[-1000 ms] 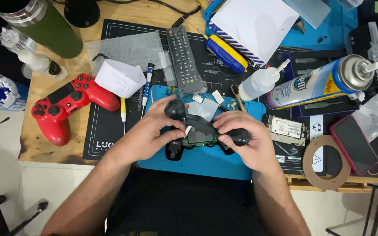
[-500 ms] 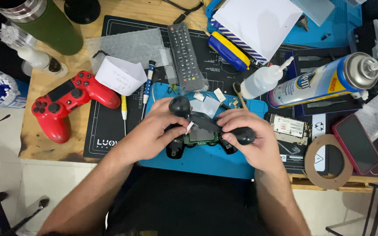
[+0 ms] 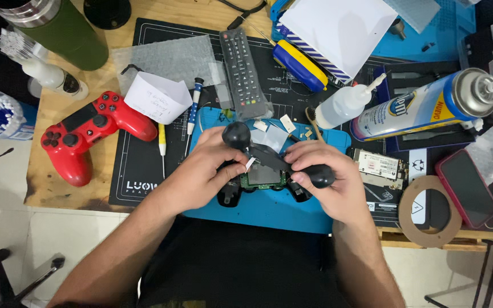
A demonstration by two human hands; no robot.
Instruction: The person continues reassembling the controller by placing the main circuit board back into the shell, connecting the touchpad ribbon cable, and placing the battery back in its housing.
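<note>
Left hand [image 3: 201, 174] and right hand [image 3: 329, 182] grip the opened black controller [image 3: 266, 165]; prying its shell risks tearing the white ribbon [image 3: 250, 164] at 9 o'clock of the board [image 3: 262, 178].

Bright, even overhead light; sharp.

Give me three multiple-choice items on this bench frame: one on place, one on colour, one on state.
1. Where does the intact game controller lie?
A. on the wooden table, beside the left hand
B. on the blue mat
C. under the remote control

2. What colour is it?
A. black
B. red
C. white

3. In what state is the black controller held in both hands?
A. closed and whole
C. in a box
B. opened, green circuit board showing

Answers:
1 A: it rests on the table, out past the left hand.
2 B: its shell is red.
3 B: the left hand and the right hand grip a split shell with the board bare.
</note>
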